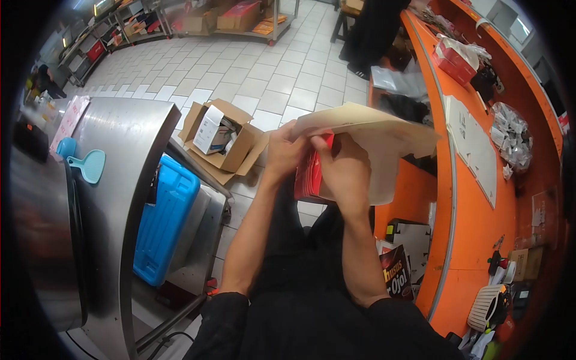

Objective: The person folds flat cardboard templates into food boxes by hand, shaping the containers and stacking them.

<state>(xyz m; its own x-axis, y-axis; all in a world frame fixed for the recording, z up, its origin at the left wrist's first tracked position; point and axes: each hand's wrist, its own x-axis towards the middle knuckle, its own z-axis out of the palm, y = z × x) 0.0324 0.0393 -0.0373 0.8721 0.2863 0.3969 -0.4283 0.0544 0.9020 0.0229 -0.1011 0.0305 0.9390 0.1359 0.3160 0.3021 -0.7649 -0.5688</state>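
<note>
In front of my body I hold a bundle of red folded card pieces [308, 174], their edges lying close together. A large cream sheet of paper or thin card [384, 147] spreads behind and above it, its right edge uneven. My left hand [285, 150] is closed on the bundle's left side, thumb toward the top. My right hand [348, 171] is closed at the bundle's upper right, its thumb pressing the red top edge. The fingertips of both hands are partly hidden by the card and sheet.
A steel table [120, 126] on the left carries a light-blue scoop [90, 166]. Below it stands a blue plastic lid or crate [165, 219]. An opened cardboard box [243, 153] lies on the tiled floor. An orange counter [480, 240] runs along the right. Another person [375, 30] stands ahead.
</note>
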